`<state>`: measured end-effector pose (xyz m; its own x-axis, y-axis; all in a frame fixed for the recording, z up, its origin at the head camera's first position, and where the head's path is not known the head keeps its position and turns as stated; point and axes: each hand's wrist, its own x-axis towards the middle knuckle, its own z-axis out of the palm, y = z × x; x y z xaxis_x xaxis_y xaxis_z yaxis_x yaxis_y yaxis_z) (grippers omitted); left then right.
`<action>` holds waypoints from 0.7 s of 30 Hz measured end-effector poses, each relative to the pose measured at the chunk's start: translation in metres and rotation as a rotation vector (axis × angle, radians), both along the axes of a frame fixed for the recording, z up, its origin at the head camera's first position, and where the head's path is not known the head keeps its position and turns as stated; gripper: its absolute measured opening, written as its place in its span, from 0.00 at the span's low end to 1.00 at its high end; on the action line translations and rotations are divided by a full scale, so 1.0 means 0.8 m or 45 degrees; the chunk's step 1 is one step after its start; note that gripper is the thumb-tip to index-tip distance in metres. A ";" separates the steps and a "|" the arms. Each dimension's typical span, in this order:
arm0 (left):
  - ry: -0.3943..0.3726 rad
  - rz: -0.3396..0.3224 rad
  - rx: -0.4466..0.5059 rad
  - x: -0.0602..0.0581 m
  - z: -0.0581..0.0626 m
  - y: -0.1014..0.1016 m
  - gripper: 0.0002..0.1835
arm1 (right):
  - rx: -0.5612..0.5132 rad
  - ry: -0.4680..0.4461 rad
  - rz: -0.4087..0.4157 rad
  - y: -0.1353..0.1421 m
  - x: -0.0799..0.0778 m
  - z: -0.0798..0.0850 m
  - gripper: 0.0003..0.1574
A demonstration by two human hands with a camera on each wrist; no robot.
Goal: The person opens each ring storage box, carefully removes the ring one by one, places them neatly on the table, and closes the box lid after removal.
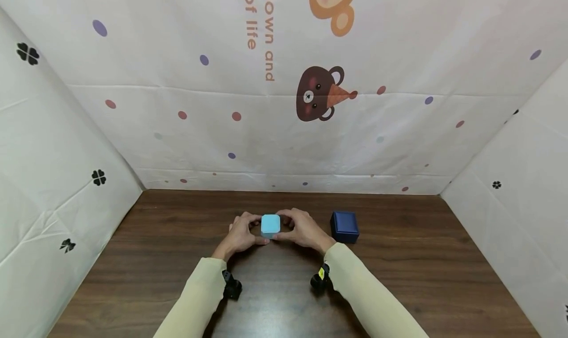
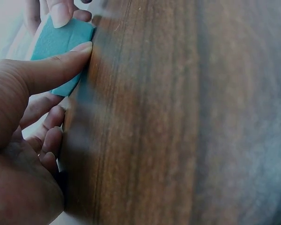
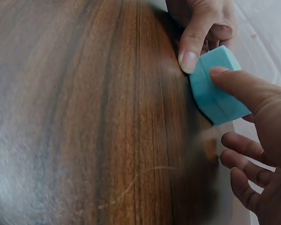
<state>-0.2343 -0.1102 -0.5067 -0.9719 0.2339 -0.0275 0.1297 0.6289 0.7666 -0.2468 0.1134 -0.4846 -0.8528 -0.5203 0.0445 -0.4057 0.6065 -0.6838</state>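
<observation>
Left hand [image 1: 240, 235] and right hand [image 1: 306, 230] pinch one turquoise box [image 1: 270, 224], one navy box [image 1: 344, 226] standing nearby.

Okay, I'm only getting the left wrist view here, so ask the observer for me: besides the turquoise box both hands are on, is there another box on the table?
Observer: Yes, the head view shows a dark blue box on the wooden table.
Operator: Which hand is it nearer?
Observer: The right hand; the dark blue box stands to its right.
Operator: And what's at the back?
Observer: A white backdrop with a brown bear's head printed sideways on it.
</observation>
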 end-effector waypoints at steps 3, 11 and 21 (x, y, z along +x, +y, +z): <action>0.006 -0.004 -0.010 0.001 0.001 0.000 0.34 | 0.012 0.003 -0.006 0.000 -0.002 -0.001 0.33; 0.006 0.000 -0.002 0.001 0.002 0.001 0.34 | 0.023 -0.008 -0.003 0.001 -0.009 -0.002 0.34; -0.003 0.007 0.009 0.000 0.000 0.001 0.34 | -0.094 -0.205 -0.014 0.001 -0.020 0.001 0.36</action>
<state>-0.2342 -0.1096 -0.5067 -0.9732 0.2284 -0.0284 0.1241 0.6245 0.7711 -0.2627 0.1143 -0.4835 -0.8575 -0.5115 -0.0555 -0.2812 0.5561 -0.7821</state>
